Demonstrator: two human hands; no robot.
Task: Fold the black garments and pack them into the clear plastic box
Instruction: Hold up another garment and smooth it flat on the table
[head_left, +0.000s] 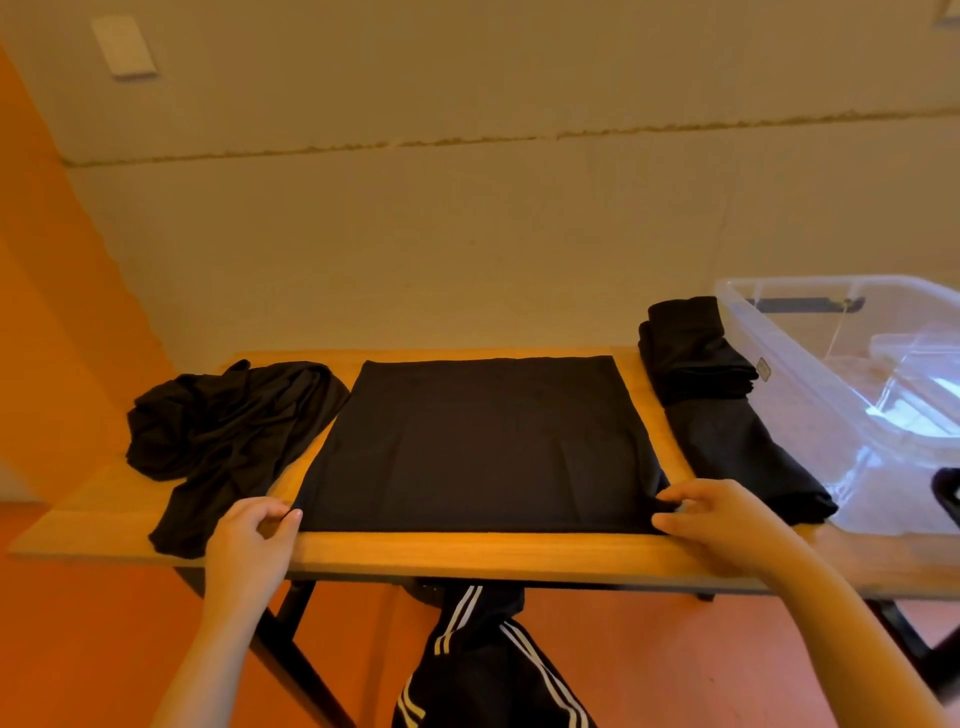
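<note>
Fingers of the left hand (254, 540) and right hand (711, 512) pinch the near corners of the flat garment (483, 447) at the table (467, 553) centre. Lift both corners evenly and fold away, edges matched. The box (810, 364) waits right, seemingly empty.

Both forearms bare, no sleeves in frame, no watch, rings or gloves on left hand (253, 540) or right hand (719, 519). Nails short, unpainted as far as visible. Lower body: black track trousers (483, 670) with white side stripes, three per leg where countable, fabric loose and creased. Footwear and upper garment out of view.
</note>
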